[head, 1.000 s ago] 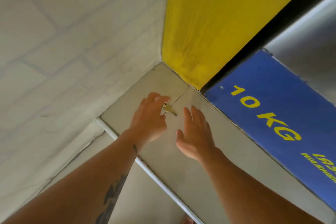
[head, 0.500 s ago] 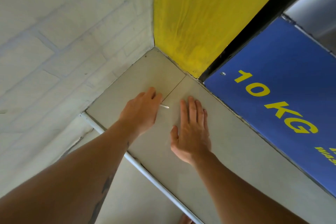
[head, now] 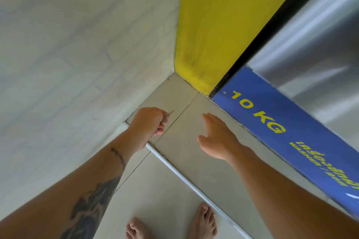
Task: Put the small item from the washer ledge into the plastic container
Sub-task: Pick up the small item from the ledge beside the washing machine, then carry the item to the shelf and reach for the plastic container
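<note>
My left hand [head: 150, 122] is curled into a fist over the left end of the tiled ledge [head: 194, 157]. It pinches a small thin metal item [head: 169, 113], probably a key, whose tip sticks out past the fingers, lifted off the tile. My right hand [head: 219, 137] hovers flat and open over the ledge to the right, fingers together, holding nothing. No plastic container is in view.
The ledge ends in a corner between a pale brick wall [head: 68, 54] and a yellow panel [head: 213, 25]. A blue "10 KG" washer front [head: 272, 132] and steel panel [head: 314, 40] rise on the right. A white edge strip [head: 184, 178] borders the ledge; my bare feet [head: 202, 221] stand on the floor below.
My left hand has closed on the small item and lifted it off the tile, pulling back toward the ledge's edge. My right hand rose off the ledge and shifted right.
</note>
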The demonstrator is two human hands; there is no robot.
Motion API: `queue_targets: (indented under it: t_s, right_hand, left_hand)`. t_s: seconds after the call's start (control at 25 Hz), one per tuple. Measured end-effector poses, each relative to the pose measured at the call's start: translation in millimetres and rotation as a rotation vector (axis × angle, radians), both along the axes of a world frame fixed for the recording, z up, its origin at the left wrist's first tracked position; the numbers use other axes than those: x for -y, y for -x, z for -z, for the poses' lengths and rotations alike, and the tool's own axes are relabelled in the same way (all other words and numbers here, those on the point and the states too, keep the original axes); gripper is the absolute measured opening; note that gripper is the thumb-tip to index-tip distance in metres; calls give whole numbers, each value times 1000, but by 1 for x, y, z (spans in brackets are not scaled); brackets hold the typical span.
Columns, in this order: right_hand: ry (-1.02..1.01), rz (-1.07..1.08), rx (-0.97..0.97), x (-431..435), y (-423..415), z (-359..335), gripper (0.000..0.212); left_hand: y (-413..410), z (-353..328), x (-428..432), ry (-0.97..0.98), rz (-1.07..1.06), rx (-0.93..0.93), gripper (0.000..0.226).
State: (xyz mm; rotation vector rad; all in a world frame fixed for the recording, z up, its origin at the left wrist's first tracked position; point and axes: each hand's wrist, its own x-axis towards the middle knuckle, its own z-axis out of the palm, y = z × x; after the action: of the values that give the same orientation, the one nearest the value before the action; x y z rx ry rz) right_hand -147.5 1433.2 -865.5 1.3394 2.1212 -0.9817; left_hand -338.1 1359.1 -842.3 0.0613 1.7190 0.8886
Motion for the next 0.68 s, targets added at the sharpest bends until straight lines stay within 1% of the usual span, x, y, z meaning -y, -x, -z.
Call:
queue_targets:
  t_s: [0.16, 0.36, 0.44, 0.56, 0.68]
  right_hand:
    - [-14, 49, -105, 37, -4, -95, 68]
    - [-74, -13, -244, 75, 13, -249, 58]
    - [-107, -67, -284, 91, 18, -306, 57]
    - [-145, -155, -330, 114, 17, -378, 57]
    - [-175, -250, -362, 135, 8, -429, 56]
  left_hand:
    - [6, -108, 43, -21, 24, -56, 27]
    - [2, -267, 115, -33, -87, -27, 24]
    - [-6, -324, 141, -81, -144, -18, 20]
    - [-27, -395, 180, -181, -276, 47, 18]
    - [-55, -446, 216, -260, -417, 91, 19]
